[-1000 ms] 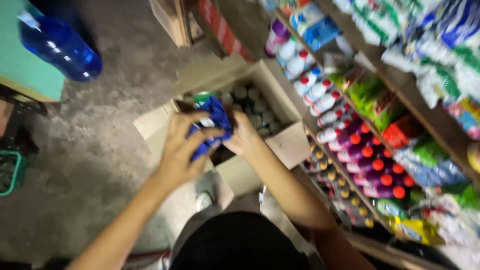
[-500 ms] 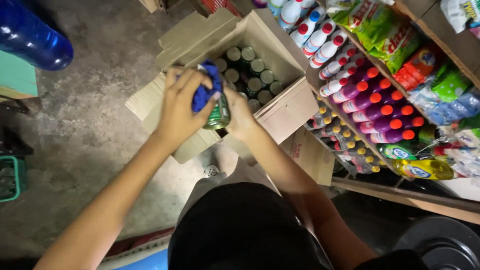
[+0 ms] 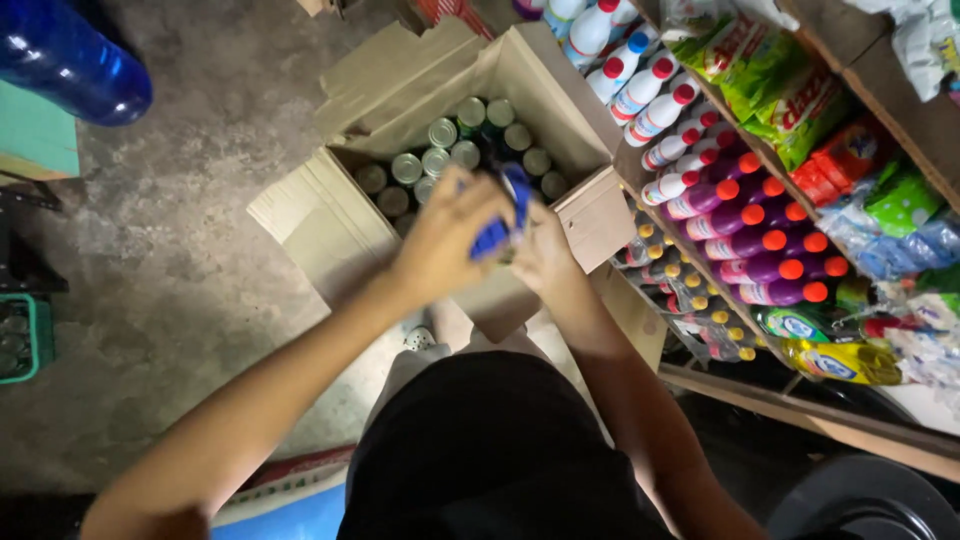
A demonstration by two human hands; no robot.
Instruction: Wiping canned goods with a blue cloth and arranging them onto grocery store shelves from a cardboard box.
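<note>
Since half a second ago the two hands have stayed together over the open cardboard box point(image 3: 560, 90), but the view has shifted: the box now sits higher and more central, and more of the shelf point(image 3: 760, 385) at right shows. The green can that peeked out below the blue thing earlier is now hidden behind the fingers.

The left hand point(image 3: 450, 240) is closed around a blue object point(image 3: 505, 215) — cloth or wrapper, too blurred to tell which — with its fingers curled over the top. The right hand point(image 3: 540, 255) presses against the same object from the right side, fingers bent around it; what lies underneath cannot be seen. The object hangs just above the near right corner of the box.

Inside the box stand rows of cans point(image 3: 440, 150) with silver tops, packed close; the hands cover the near ones. The box flaps are folded out onto the concrete floor point(image 3: 200, 300).

To the right, the shelf carries white bottles with red and blue caps point(image 3: 640, 85), then purple bottles with orange caps point(image 3: 740, 225) — below them small dark bottles and a yellow packet point(image 3: 845, 362). Green and red packets point(image 3: 770, 75) lie on the far upper shelf. At far left lies a large blue water bottle point(image 3: 65, 55), with a green crate point(image 3: 25, 340) at the left edge.
</note>
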